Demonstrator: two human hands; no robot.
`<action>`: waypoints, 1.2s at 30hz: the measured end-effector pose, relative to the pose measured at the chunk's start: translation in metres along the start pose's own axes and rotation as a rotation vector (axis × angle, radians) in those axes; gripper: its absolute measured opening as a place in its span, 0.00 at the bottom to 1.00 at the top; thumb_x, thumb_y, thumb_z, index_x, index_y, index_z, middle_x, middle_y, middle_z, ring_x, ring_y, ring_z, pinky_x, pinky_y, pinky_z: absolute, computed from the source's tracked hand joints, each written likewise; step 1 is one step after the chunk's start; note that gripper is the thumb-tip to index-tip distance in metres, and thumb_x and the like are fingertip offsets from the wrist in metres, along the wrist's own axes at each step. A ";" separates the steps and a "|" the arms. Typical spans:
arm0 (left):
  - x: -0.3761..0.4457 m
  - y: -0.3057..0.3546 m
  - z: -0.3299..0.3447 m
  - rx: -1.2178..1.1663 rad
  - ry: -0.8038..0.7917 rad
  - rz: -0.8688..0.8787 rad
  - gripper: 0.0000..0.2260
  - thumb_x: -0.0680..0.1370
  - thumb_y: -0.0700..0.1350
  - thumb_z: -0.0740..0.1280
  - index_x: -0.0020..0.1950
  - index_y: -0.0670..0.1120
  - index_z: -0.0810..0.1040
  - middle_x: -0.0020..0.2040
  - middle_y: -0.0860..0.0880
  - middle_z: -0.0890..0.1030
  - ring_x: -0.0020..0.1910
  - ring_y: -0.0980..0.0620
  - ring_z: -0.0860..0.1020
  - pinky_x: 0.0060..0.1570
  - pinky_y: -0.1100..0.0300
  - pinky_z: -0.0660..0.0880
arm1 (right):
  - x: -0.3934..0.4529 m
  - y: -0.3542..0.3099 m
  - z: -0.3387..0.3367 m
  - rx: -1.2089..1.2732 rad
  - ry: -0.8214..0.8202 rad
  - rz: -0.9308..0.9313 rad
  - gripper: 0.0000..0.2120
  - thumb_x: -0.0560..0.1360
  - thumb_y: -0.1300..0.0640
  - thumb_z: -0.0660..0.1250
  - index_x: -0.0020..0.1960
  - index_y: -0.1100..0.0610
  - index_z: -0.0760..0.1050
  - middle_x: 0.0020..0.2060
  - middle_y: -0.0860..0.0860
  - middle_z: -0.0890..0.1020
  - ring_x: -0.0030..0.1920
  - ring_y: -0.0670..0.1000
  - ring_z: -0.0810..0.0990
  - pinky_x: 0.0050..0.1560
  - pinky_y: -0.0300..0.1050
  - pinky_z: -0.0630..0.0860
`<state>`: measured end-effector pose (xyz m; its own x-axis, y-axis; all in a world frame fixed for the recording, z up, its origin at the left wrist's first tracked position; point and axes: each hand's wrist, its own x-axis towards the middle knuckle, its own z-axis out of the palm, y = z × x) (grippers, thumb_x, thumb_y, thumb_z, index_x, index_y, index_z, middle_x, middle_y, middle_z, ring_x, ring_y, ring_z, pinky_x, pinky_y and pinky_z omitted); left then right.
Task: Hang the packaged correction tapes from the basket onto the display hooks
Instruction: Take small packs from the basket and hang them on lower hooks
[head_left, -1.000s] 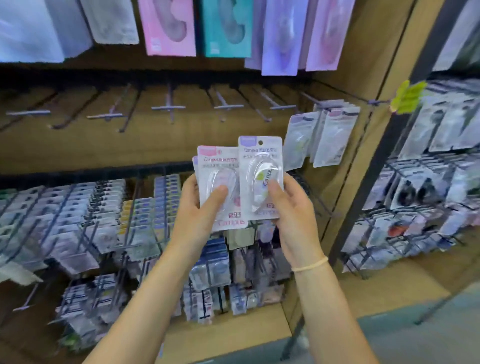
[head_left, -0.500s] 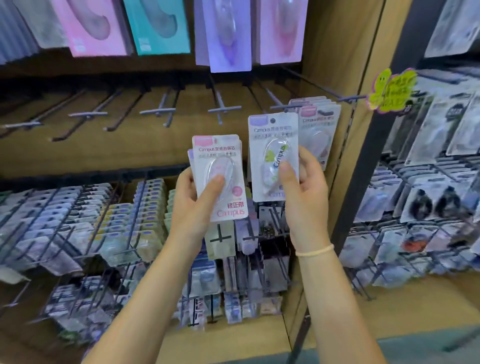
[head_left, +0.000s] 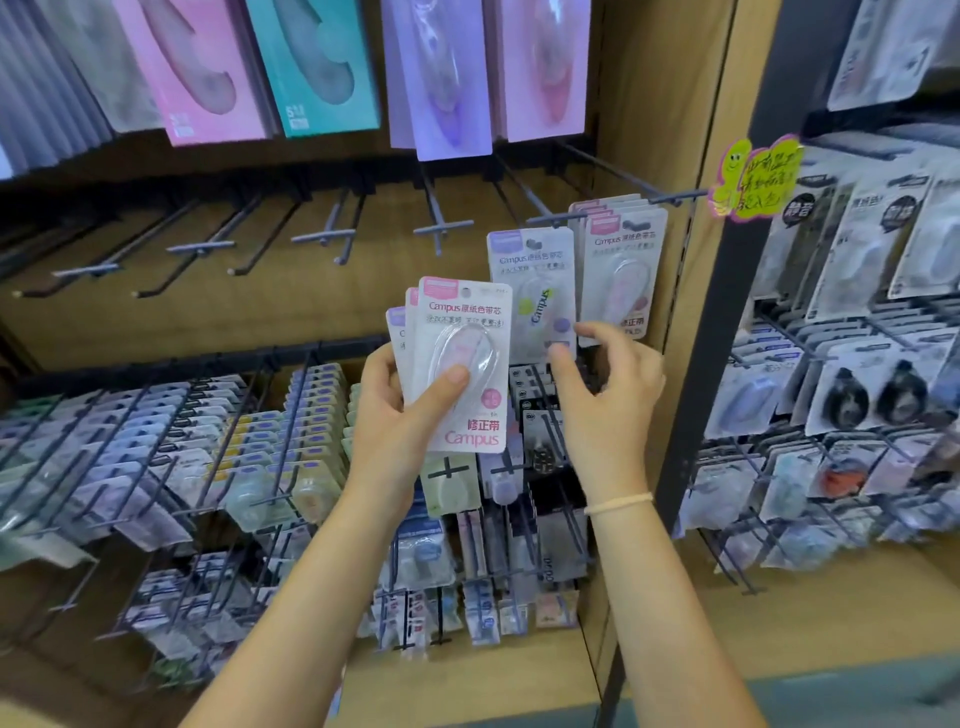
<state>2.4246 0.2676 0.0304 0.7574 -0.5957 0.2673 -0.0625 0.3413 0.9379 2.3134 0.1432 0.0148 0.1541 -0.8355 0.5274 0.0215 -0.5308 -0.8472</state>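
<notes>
yellow-green note (head_left: 758, 179) on black post | teal pack (head_left: 317, 62) beside pink pack (head_left: 208, 67), top row

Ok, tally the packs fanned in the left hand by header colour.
Showing in the left hand:
pink packs: 2
purple pack: 1
Total: 3, counting only the edges that show; more may be hidden behind.
</notes>
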 end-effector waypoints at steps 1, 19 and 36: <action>-0.001 -0.002 0.002 0.003 0.005 0.002 0.33 0.63 0.57 0.79 0.64 0.50 0.74 0.59 0.51 0.83 0.56 0.49 0.85 0.46 0.56 0.82 | -0.008 0.000 -0.004 0.010 -0.009 -0.006 0.08 0.77 0.52 0.72 0.55 0.45 0.78 0.53 0.47 0.72 0.58 0.48 0.71 0.59 0.36 0.68; -0.008 -0.002 0.060 0.051 -0.095 0.027 0.11 0.82 0.44 0.68 0.61 0.55 0.73 0.59 0.54 0.83 0.54 0.58 0.84 0.46 0.64 0.81 | 0.012 -0.009 -0.052 0.543 -0.093 0.245 0.12 0.75 0.48 0.70 0.55 0.52 0.74 0.55 0.56 0.83 0.54 0.58 0.84 0.43 0.54 0.81; -0.005 0.004 0.056 0.049 -0.119 0.010 0.14 0.80 0.46 0.72 0.63 0.55 0.73 0.61 0.51 0.84 0.57 0.52 0.84 0.52 0.53 0.83 | 0.038 -0.013 -0.049 0.434 0.119 0.269 0.09 0.80 0.56 0.69 0.55 0.60 0.75 0.48 0.54 0.82 0.37 0.42 0.81 0.29 0.37 0.76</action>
<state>2.3843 0.2316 0.0451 0.6741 -0.6757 0.2984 -0.1032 0.3138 0.9439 2.2705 0.1113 0.0489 0.0979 -0.9578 0.2701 0.4080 -0.2089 -0.8888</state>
